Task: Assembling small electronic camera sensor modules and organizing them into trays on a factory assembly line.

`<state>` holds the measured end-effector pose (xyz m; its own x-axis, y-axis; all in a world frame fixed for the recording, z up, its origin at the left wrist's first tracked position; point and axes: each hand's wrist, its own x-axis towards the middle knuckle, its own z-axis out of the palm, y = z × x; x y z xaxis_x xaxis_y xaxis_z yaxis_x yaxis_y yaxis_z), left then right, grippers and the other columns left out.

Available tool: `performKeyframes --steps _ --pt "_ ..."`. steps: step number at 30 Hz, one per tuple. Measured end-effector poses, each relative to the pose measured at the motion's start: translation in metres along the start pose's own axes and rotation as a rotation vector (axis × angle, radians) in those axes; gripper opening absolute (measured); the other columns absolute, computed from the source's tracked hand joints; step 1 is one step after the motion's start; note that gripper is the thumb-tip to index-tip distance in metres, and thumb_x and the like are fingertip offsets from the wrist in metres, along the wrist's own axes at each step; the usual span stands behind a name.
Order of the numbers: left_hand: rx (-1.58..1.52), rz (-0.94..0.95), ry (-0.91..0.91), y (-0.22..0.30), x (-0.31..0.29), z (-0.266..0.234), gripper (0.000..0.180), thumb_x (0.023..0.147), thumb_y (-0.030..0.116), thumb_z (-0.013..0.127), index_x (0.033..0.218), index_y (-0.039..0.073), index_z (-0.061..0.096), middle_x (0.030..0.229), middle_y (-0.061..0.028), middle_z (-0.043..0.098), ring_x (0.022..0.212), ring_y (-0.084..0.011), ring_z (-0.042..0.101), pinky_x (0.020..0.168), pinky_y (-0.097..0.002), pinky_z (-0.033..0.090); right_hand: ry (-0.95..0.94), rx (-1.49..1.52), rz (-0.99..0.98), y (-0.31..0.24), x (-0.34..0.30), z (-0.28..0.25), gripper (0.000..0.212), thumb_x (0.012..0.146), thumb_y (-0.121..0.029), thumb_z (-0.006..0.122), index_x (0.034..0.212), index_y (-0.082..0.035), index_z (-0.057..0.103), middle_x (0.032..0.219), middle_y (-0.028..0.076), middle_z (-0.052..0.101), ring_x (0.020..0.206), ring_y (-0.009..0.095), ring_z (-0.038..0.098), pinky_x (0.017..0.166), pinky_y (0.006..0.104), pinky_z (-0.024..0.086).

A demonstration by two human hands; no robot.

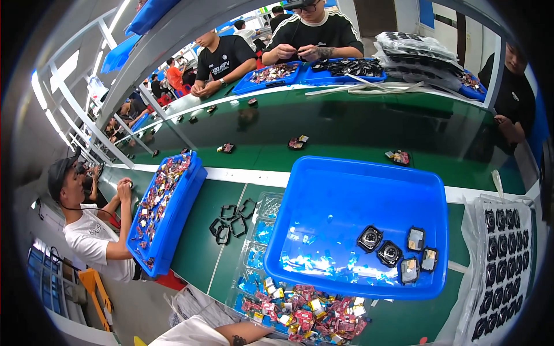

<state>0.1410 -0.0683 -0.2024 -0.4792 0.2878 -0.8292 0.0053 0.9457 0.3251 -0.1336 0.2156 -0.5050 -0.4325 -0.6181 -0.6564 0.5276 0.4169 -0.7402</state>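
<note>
Lying in one blue tray (346, 202), five black-rimmed parts (390, 254), hands unseen, grip can't be told

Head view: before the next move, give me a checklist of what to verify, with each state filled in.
1. Left grip in sight: not ok. Only the left forearm shows, at the lower edge.
2. Right grip in sight: not ok. It is out of view.
3. Parts heap within the picture: ok. The mixed red, white and yellow parts lie just below the large blue bin.
4. Black pieces inside that bin: ok. Five black-framed pieces sit in its right half.
5. Loose black frames outside the bin: ok. They lie on the green surface to its left.
6. Green belt stopped: cannot tell.
</note>
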Motion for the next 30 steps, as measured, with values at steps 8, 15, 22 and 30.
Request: performKeyframes --steps 8,15,22,30 --pt "-0.261 -0.017 0.129 0.063 -0.030 -0.084 0.030 0.097 0.024 0.033 0.111 0.006 0.052 0.100 -0.0192 0.061 0.098 -0.0344 0.060 0.082 -0.0425 0.049 0.063 -0.152 -0.126 0.004 -0.002 0.000 0.029 0.083 -0.031 0.056 0.097 -0.005 0.061 0.086 0.011 0.064 0.077 0.024 0.060 0.072 0.0410 0.049" --pt "-0.181 0.082 0.332 0.053 -0.026 -0.063 0.028 0.096 0.022 0.033 0.110 0.007 0.052 0.097 -0.0201 0.061 0.091 -0.0345 0.062 0.078 -0.0442 0.049 0.111 -0.291 -0.223 0.011 -0.014 -0.001 0.029 0.083 -0.030 0.056 0.096 -0.006 0.061 0.088 0.012 0.064 0.079 0.025 0.060 0.073 0.0413 0.048" --pt "-0.497 -0.027 0.605 0.070 -0.025 -0.076 0.026 0.095 0.023 0.036 0.105 0.007 0.054 0.096 -0.0171 0.062 0.091 -0.0331 0.062 0.078 -0.0449 0.049 0.173 -0.443 -0.358 -0.003 -0.011 -0.010 0.028 0.082 -0.030 0.056 0.095 -0.006 0.062 0.089 0.012 0.064 0.080 0.025 0.059 0.074 0.0416 0.048" --pt "-0.309 -0.039 0.732 0.058 -0.021 -0.026 0.026 0.094 0.023 0.037 0.105 0.007 0.054 0.097 -0.0174 0.062 0.091 -0.0332 0.062 0.078 -0.0451 0.048 0.242 -0.616 -0.502 -0.008 -0.023 -0.012 0.028 0.080 -0.030 0.057 0.095 -0.006 0.062 0.090 0.013 0.064 0.082 0.025 0.059 0.074 0.0419 0.047"
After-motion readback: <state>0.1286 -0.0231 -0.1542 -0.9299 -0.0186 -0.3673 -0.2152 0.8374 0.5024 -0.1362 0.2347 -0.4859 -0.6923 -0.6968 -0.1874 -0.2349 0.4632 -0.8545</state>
